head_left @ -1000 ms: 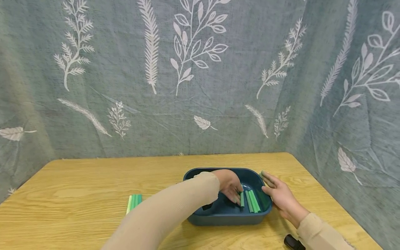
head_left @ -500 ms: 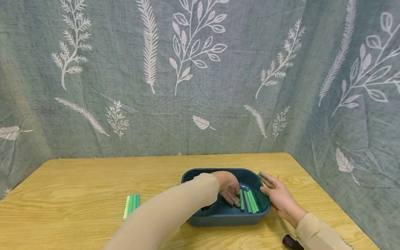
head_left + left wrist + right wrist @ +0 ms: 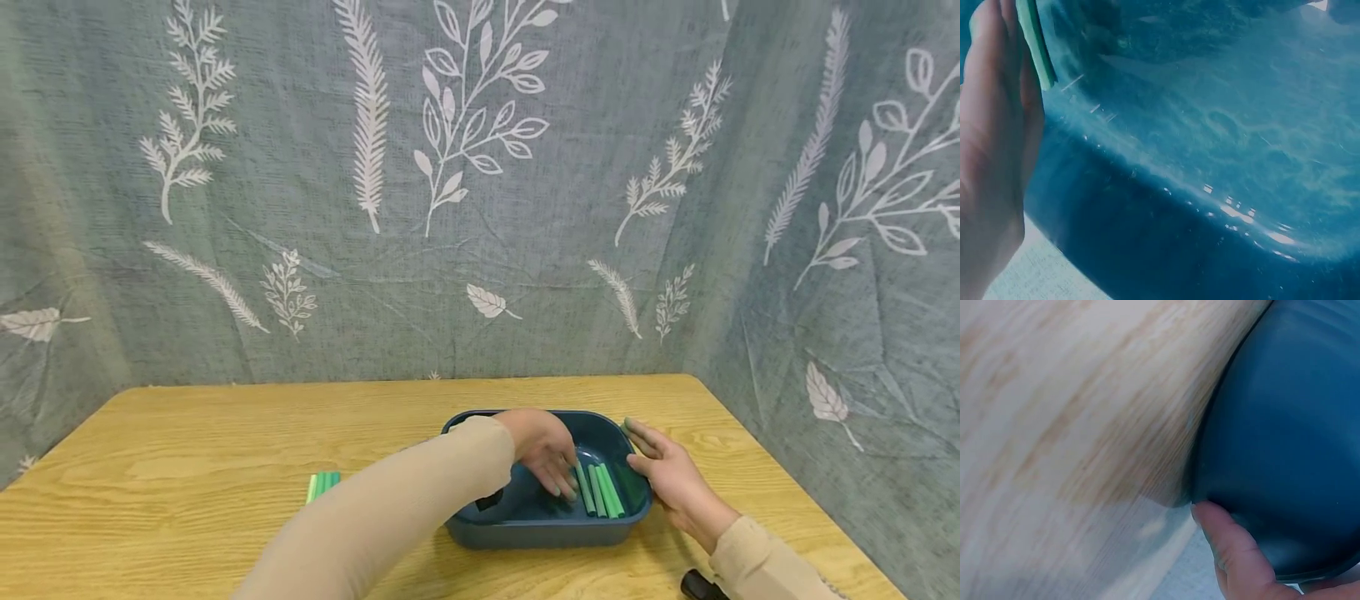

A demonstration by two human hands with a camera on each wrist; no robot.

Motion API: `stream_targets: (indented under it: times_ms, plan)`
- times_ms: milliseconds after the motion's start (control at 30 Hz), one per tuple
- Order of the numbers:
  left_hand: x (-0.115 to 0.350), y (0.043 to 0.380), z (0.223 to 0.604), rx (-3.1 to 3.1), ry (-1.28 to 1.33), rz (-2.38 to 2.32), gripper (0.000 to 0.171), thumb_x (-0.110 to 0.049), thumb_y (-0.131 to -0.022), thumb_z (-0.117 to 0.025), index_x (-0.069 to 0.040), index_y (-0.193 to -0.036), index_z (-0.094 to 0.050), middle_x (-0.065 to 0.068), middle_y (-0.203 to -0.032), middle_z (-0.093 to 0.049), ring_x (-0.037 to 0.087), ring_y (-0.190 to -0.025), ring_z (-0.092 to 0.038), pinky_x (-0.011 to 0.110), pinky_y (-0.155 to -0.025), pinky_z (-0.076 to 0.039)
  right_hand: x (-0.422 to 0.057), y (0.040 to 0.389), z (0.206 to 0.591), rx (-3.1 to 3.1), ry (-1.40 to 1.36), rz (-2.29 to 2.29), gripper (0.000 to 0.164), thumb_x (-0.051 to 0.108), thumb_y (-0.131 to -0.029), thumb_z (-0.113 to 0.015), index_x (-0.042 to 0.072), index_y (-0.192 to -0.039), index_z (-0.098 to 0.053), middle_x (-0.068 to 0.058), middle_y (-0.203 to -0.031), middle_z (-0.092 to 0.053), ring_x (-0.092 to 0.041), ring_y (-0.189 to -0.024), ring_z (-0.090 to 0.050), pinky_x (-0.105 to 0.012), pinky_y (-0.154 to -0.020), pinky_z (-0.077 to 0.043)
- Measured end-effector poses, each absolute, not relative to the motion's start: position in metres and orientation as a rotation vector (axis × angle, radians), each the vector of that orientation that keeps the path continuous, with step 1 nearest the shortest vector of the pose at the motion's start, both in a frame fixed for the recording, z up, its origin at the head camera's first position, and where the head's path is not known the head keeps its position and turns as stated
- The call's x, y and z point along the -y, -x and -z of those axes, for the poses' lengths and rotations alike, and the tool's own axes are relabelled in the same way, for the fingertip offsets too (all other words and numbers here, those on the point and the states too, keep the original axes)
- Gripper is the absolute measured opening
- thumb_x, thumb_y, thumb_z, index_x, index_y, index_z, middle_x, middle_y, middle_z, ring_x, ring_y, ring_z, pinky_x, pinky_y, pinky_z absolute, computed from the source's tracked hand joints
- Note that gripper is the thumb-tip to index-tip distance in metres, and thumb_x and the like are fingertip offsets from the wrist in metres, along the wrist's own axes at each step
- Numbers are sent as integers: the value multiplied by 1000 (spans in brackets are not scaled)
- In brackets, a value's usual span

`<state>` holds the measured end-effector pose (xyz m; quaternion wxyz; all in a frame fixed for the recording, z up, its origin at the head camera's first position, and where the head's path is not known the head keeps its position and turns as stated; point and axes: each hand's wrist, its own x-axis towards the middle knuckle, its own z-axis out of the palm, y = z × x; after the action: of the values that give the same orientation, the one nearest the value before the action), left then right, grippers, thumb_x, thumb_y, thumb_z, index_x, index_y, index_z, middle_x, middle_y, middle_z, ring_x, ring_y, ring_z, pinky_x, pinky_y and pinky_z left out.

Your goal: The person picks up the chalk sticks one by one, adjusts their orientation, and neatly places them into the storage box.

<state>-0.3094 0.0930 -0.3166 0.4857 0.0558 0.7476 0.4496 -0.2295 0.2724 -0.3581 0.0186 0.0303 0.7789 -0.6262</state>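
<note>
A dark blue plastic basin (image 3: 540,533) stands on the wooden table. Several slim green sticks (image 3: 609,492) lie side by side at its right end. Inside it, my left hand (image 3: 549,462) has its fingers straight and pointing down, just left of the leftmost stick (image 3: 586,490). In the left wrist view, one green stick (image 3: 1036,47) shows beside my fingers (image 3: 997,94), which hold nothing. My right hand (image 3: 672,479) holds the basin's right end, thumb over the rim and fingers along the outside wall. In the right wrist view, a finger (image 3: 1229,540) touches that outer wall (image 3: 1285,437).
More sticks (image 3: 322,485), pale yellow and green, lie together on the table (image 3: 225,450) at the left, partly behind my left sleeve (image 3: 390,508). A black object (image 3: 701,586) sits near my right sleeve. A leaf-patterned cloth (image 3: 420,317) hangs behind the table.
The fingers of my left hand have come away leftward from the leftmost stick, which now lies closer to the others. My right hand stays on the basin.
</note>
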Motion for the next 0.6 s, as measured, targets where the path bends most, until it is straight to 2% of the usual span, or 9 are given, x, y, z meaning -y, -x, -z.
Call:
stream_targets:
  times_ms: [100, 400, 600]
  plan:
    - [-94, 309, 320, -1790, -128, -1106, 41, -2, -104, -41, 12, -142, -37, 32, -132, -52, 40, -125, -51, 45, -105, -43, -274, 228, 361, -2417, -113, 1936, 56, -3, -103, -38, -1, -154, -17, -25, -157, -15, -27, -110, -60, -33, -68, -56]
    - [-104, 306, 322, -1752, -138, -1107, 43, -2, -104, -39, 12, -145, -32, 31, -141, -44, 40, -129, -46, 45, -109, -37, -273, 231, 357, -2424, -97, 1930, 56, -2, -102, -39, -2, -154, -17, -24, -157, -16, -32, -122, -49, -32, -73, -55]
    - [-102, 306, 318, -1766, -153, -1066, 43, -4, -105, -40, 10, -145, -34, 29, -140, -46, 39, -128, -47, 44, -108, -39, -272, 230, 357, -2411, -85, 1937, 56, -3, -102, -38, -2, -154, -16, -25, -157, -14, -39, -129, -42, -32, -76, -55]
